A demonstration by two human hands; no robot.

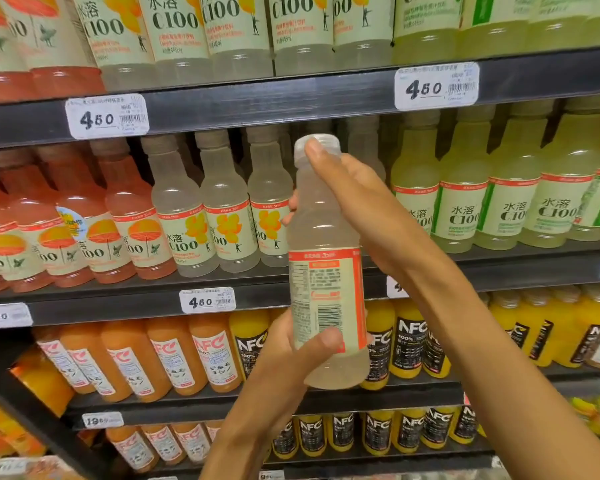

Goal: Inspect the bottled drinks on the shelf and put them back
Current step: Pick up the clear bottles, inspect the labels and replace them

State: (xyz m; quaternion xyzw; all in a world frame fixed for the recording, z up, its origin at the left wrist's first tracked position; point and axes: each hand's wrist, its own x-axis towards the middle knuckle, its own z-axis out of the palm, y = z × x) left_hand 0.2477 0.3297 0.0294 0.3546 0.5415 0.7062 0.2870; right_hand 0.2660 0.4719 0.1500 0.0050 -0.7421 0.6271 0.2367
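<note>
Before dark store shelves (291,102) of drinks, both hands (284,355) grasping a pale bottle (323,271).

- The left hand (291,355) grips the bottom of a pale, cloudy bottle (326,271), thumb across its label.
- The right hand (357,206) wraps the bottle's neck, thumb on the white cap (317,145).
- The bottle stands upright before the shelf (291,105), barcode facing the camera.
</note>
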